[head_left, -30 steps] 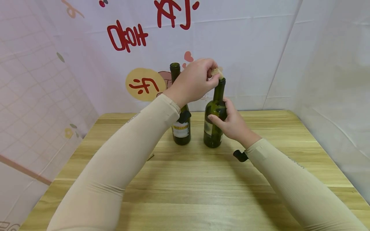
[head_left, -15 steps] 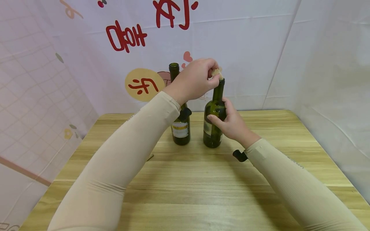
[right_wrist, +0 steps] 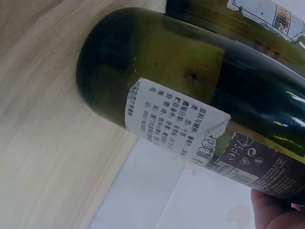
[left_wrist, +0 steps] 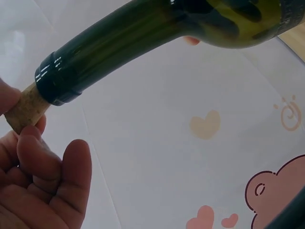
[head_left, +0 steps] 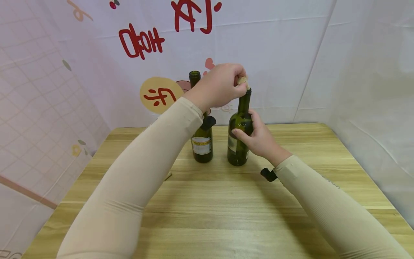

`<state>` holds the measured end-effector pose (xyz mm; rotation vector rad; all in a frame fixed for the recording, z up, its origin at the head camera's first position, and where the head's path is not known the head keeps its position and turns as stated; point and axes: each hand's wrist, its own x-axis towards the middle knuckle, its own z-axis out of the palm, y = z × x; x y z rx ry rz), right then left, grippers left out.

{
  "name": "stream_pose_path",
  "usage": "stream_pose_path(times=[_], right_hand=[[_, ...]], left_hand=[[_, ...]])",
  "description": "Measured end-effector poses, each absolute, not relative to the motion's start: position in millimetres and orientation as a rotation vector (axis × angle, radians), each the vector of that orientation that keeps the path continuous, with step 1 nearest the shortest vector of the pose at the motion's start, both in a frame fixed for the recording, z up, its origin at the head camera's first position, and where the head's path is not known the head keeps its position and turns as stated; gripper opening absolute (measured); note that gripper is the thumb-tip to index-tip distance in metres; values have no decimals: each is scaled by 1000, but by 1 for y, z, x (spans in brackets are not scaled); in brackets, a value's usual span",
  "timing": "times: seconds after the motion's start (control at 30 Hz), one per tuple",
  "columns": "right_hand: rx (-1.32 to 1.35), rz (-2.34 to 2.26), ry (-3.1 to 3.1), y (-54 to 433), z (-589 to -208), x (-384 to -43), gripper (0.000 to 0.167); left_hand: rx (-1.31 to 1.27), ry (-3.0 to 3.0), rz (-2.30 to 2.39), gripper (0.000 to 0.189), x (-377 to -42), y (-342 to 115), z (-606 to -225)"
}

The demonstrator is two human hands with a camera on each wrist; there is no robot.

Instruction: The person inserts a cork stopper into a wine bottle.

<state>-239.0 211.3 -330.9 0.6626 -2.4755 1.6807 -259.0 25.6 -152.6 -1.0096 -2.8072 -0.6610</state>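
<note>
In the head view my left hand [head_left: 220,88] pinches a cork [head_left: 242,81] between thumb and fingers, right at the mouth of a green wine bottle [head_left: 244,102]. The left wrist view shows the cork [left_wrist: 29,109] with its inner end inside the bottle's lip and its outer part sticking out. My right hand [head_left: 260,138] grips this bottle around its body, below the shoulder. The bottle stands upright on the wooden table [head_left: 258,223]. Torn paper labels [right_wrist: 176,124] show on its body in the right wrist view.
A second green bottle [head_left: 202,153], with a white and yellow label and an open mouth, stands just left, partly behind my left forearm. A small thin tan piece [head_left: 168,176] peeks out beside the left sleeve. White printed cloth [head_left: 275,54] hangs behind the table.
My left wrist has risen and turned slightly, and the cork in its fingers sits a little more upright over the bottle mouth. My right hand and both bottles stay in place.
</note>
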Motion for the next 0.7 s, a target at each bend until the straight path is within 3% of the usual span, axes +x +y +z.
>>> stream_pose_path(times=[0.7], right_hand=[[635, 1669, -2509, 210, -329, -238, 70]], left_hand=[[-1006, -2914, -581, 13, -265, 29, -141]])
